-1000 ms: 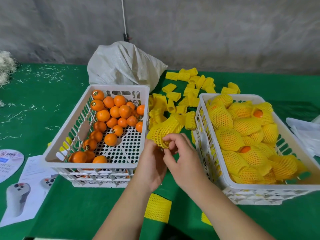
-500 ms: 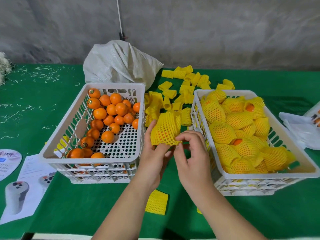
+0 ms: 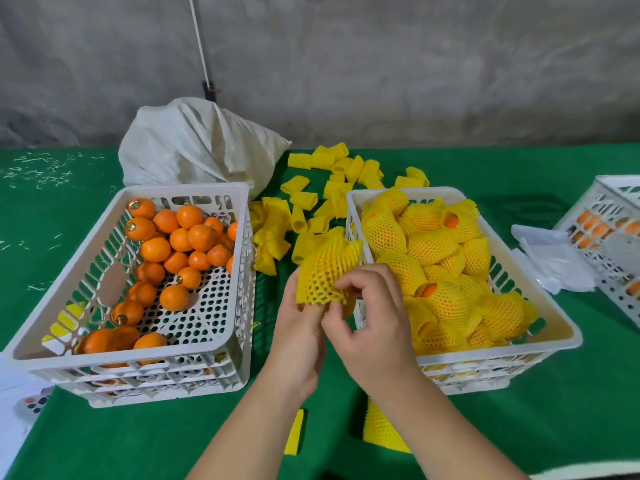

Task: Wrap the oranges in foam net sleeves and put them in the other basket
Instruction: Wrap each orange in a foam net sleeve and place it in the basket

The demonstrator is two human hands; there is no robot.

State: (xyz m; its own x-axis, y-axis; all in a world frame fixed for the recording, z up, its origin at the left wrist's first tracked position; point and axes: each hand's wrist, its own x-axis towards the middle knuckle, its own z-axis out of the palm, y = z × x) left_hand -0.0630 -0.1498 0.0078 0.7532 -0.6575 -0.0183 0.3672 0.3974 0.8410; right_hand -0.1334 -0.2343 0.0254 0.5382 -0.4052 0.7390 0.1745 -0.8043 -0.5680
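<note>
While both our hands pinch one foam net sleeve [image 3: 325,275] between two baskets, we count.
Our left hand [image 3: 299,336] grips its underside, our right hand [image 3: 372,317] its lower edge; left basket [image 3: 221,344] holds roughly twenty bare oranges [image 3: 173,297], right basket [image 3: 540,306] wrapped ones.

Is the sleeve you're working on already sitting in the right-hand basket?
No: both hands, left hand and right hand, hold the foam net sleeve up in the gap between the two baskets.
</note>
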